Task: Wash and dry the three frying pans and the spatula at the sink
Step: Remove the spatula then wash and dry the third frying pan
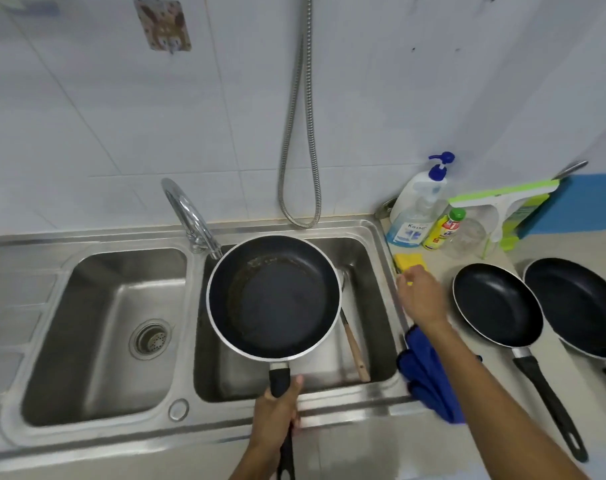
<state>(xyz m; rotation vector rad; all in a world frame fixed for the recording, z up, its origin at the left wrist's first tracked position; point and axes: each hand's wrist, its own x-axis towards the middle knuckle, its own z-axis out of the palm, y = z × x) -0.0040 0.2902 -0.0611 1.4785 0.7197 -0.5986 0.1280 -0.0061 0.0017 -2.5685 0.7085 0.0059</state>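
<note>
— Nearest the counter's front edge, what is gripped?
— Left hand, fingers wrapped round the black handle of the round dark non-stick frying pan, level over the right basin of the steel double sink.
— And beyond?
— A wooden-handled spatula lies in that basin. Right hand pinches the yellow sponge on the counter; two more black pans sit right of it.

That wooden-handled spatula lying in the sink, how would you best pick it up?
Grip the spatula by its wooden handle, reaching down from above at the near end. Its head is tucked under the held pan, while the handle lies exposed along the right basin wall.
</note>
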